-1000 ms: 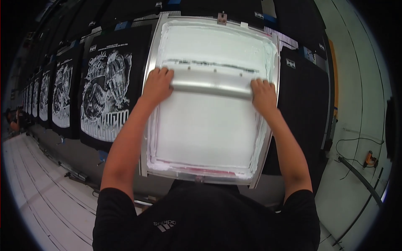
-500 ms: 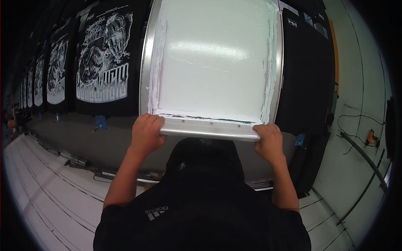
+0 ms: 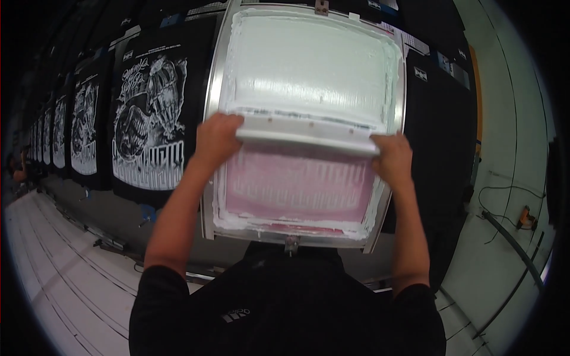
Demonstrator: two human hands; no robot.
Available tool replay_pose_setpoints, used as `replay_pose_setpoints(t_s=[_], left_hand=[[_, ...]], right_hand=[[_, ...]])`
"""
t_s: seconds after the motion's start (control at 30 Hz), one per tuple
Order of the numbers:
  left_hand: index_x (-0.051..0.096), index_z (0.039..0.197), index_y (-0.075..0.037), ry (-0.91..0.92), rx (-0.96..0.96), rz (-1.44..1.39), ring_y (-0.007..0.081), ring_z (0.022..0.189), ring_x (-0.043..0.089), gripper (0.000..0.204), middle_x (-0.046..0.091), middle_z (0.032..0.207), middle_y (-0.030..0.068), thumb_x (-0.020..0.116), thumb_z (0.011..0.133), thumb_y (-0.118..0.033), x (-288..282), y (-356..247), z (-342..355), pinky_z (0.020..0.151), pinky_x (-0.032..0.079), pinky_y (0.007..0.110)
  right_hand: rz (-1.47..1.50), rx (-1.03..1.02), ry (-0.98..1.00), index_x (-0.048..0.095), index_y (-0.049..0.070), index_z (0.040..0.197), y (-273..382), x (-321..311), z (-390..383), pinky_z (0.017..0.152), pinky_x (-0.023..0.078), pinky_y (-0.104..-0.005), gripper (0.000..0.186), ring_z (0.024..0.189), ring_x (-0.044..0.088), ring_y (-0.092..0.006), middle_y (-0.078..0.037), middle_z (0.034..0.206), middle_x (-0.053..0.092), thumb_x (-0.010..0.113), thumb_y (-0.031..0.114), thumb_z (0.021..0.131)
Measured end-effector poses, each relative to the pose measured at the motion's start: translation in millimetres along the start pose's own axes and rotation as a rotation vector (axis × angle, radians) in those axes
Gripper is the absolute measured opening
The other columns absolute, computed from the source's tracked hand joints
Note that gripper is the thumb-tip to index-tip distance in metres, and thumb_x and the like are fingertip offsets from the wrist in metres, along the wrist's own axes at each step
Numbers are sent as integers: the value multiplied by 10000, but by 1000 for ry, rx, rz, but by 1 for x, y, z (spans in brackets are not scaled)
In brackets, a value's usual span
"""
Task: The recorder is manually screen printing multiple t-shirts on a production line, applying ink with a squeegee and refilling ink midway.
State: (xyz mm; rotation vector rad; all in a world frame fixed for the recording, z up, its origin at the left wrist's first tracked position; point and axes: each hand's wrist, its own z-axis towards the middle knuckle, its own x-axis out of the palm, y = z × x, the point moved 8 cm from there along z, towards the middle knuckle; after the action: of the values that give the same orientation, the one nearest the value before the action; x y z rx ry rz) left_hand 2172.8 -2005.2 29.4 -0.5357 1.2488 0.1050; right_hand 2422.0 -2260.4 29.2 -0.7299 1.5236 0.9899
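Observation:
A wide metal-handled squeegee point(image 3: 306, 137) lies across the screen printing frame point(image 3: 212, 89) in front of me. My left hand point(image 3: 219, 139) is closed round its left end, and my right hand point(image 3: 393, 155) grips its right end. On the far side of the blade, white ink point(image 3: 312, 68) coats the mesh. Nearer my body the bared mesh point(image 3: 297, 187) looks pink, with faint pale lettering shapes. Thick white ink is smeared along the frame's inner edges. The squeegee is slightly blurred, and its blade edge is hidden.
To the left, black T-shirts point(image 3: 133, 172) with white-and-grey prints lie in a row on boards. Another black shirt point(image 3: 436, 113) lies to the right. A metal clamp point(image 3: 291, 244) sits at the frame's near edge. An orange-and-black tool point(image 3: 526, 218) with a cable rests on the floor at right.
Both hands have pushed the squeegee away from my body, from the frame's near edge to mid-screen. Pink mesh now shows behind it. The view has shifted, revealing the frame's far end.

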Motion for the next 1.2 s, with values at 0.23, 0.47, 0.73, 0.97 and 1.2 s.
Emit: replay_pose_setpoints(t_s=[0.23,0.47,0.73,0.97,1.2], left_hand=[[716,944,-185,53,-44,208,346,834,685,286,705,836,136,759,728,-367,17,75,197,733,552,454],[722,863,-81,133,-24,95,401,882,663,361,705,895,191,804,666,-372,-3,66,219,782,532,474],[661,911,-99,355,-32,-106,298,852,627,347,665,879,78,774,585,-70,-52,-63,-145,749,511,426],[621,895,-80,319,-110,-103,295,851,624,347,661,886,77,731,568,-41,-33,-80,-194,743,501,395],[631,894,-54,82,0,-67,318,846,623,367,653,904,102,640,534,18,-26,-75,-187,751,511,436]], right_hand=[[-168,15,13,708,181,1111,-68,-18,199,878,532,-449,422,959,679,-352,-148,996,718,624,138,699],[-128,-62,86,698,93,1155,-76,-35,215,896,515,-451,444,1002,657,-372,-211,1040,693,620,125,719],[191,-41,270,715,79,992,51,-36,-147,1037,397,-531,405,907,639,-323,-128,849,678,652,-2,600],[170,83,430,687,98,1017,61,7,-185,1102,359,-511,446,991,646,-290,-83,983,710,631,-16,589],[127,52,177,671,105,1014,66,8,-183,1098,373,-529,479,991,644,-282,-70,1001,706,664,-24,552]])
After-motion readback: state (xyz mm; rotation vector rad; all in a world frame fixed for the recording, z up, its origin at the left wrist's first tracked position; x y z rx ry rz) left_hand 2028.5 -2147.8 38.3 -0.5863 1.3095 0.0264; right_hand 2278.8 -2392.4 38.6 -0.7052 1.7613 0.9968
